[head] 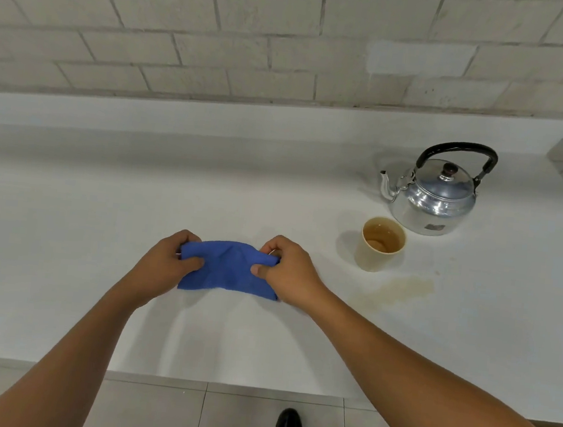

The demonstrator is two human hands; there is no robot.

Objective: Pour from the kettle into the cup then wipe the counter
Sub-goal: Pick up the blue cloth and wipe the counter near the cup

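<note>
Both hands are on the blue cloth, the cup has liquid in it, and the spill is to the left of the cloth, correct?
Not quite. In the head view the brownish spill lies to the right of the blue cloth, just in front of the cup. The rest holds: the left hand and right hand both grip the cloth, and the cup holds liquid.

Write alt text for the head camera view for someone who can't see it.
Two bare hands, left and right, hold a folded blue cloth by its ends on a white counter. To the right stand a tan paper cup of brownish liquid and a shiny metal kettle, near a pale brown spill.
</note>
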